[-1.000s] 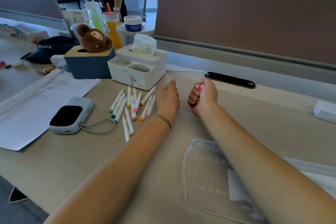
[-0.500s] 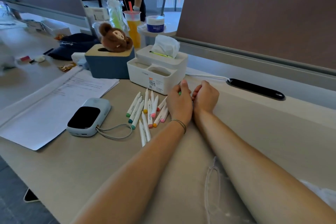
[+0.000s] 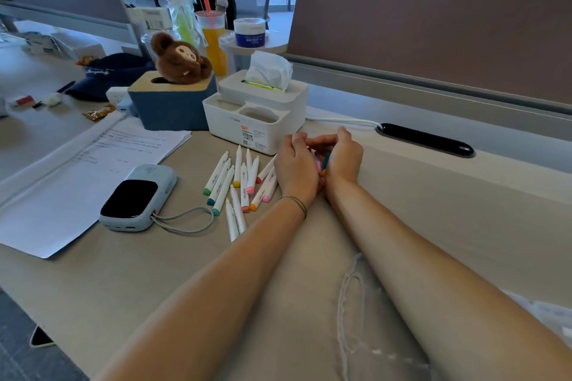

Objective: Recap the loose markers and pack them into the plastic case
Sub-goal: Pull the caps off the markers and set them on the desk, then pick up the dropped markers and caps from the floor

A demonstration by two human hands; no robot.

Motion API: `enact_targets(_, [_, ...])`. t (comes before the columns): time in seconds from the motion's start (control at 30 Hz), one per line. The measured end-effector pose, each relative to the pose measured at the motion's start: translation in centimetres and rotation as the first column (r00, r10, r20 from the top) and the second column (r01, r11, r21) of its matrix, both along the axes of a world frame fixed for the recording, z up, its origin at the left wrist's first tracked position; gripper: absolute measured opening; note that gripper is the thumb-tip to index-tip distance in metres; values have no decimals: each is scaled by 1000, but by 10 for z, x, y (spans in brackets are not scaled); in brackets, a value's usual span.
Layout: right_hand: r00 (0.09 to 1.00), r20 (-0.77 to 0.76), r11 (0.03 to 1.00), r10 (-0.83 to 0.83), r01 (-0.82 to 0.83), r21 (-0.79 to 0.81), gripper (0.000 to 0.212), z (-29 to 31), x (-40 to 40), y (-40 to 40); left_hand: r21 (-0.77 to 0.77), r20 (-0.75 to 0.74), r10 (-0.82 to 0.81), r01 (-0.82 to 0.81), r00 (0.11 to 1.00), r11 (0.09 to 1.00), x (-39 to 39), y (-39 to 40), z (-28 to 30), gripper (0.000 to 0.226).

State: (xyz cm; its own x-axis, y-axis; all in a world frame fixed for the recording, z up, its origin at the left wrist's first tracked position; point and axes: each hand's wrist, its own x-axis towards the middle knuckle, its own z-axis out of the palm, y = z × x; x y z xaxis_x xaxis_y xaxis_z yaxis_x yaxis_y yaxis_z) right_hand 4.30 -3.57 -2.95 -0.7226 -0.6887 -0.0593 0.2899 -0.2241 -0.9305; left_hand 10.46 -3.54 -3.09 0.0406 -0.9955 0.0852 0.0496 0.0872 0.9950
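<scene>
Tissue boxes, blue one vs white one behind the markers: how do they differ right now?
The blue tissue box has a wooden top with a brown plush toy lying on it and no tissue showing. The white tissue box has a tissue sticking up from its slot and open compartments in front, with a label on its front wall. Both stand upright on the desk, side by side.

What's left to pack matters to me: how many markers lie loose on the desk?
11 markers: three green- or teal-capped at left, six warm-capped beside the left hand, two all-white ones nearest the camera. It and the right hand cup coloured pieces and may hide more.
</scene>
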Motion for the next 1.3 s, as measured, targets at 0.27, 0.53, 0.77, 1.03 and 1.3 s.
enact_targets(0.27, [917,-347,980,196,-175,92,48,4,-14,21,-169,274,-163,214,948,962,11,6,5,38])
enact_targets(0.53, [333,-916,914,224,254,316,26,11,-45,75,-375,805,55,434,590,819,13,31,24,36])
enact_targets(0.77, [182,-951,849,252,430,307,31,22,-65,160,-364,896,98,590,434,721,-12,84,41,37])
enact_targets(1.03, [221,-958,766,181,580,278,29,41,-78,293,-393,861,-35,707,507,588,-48,189,47,34])
enact_targets(1.3, [329,-938,574,112,749,331,29,41,-68,446,-419,851,-174,840,496,343,-67,325,40,32])
